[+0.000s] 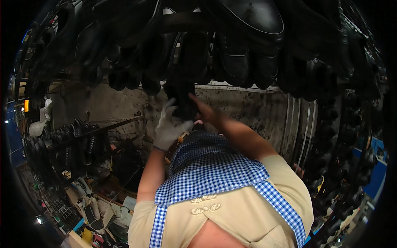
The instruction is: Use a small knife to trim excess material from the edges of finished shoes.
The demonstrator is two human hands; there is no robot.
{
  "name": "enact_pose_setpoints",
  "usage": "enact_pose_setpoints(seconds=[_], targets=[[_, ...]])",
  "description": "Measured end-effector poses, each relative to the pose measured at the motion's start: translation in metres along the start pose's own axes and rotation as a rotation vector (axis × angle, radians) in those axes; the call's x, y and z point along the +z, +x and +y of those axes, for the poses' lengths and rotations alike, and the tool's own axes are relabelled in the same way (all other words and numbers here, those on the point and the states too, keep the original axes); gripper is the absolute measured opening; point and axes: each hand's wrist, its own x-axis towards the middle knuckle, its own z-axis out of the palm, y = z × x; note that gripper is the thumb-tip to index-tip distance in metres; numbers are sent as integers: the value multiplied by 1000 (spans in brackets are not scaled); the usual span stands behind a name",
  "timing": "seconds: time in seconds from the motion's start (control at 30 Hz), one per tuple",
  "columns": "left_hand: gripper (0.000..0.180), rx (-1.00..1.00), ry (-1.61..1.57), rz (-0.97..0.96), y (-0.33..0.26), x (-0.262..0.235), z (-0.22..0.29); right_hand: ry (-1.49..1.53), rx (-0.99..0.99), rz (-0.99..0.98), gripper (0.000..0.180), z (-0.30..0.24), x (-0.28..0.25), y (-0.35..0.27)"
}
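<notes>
A dark, black shoe (pixel 186 103) is between my hands, just beneath the shoes hanging at the top of the view. Its outline blends into the shadow. My left hand (pixel 167 129) wears a pale glove; its fingers and thumb are spread, close against the shoe's left side. With bare fingers along the right side of the shoe, my right hand (pixel 202 110) grips it. Part of that hand is hidden behind the shoe and in shadow. Right above hang several black leather shoes (pixel 234 62) in a row.
A large black shoe (pixel 252 16) juts out close overhead. On the left, a lower rack (pixel 97 131) carries more black shoes. Shoes line a tall rack (pixel 326 136) on the right. Cluttered boxes and tools (pixel 97 211) lie at lower left. The floor (pixel 248 109) is stained.
</notes>
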Motion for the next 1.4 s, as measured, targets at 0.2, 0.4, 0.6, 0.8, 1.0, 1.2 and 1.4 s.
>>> enact_pose_setpoints(seconds=[0.2, 0.4, 0.6, 0.8, 1.0, 1.2, 1.4], targets=[[48, -46, 406, 31, 105, 13, -55, -68, -62, -319, 59, -30, -43, 62], [79, -240, 940, -228, 130, 89, -58, -536, -155, 240, 47, 22, -80, -26], [76, -82, 639, -607, 154, 117, -19, -640, -314, 593, 33, 38, -80, -103], [49, -89, 23, -332, 65, 47, 88, -694, -843, 561, 56, 21, -46, -150], [44, -292, -800, -336, 8, 20, 108, -724, -813, 202, 68, -12, 2, -203], [30, -316, -840, -432, -18, -8, 155, -1178, -1123, 328, 49, -25, 18, -245], [25, 18, -536, -192, -49, -10, 189, -1826, -1568, 219, 41, -52, 66, -288]])
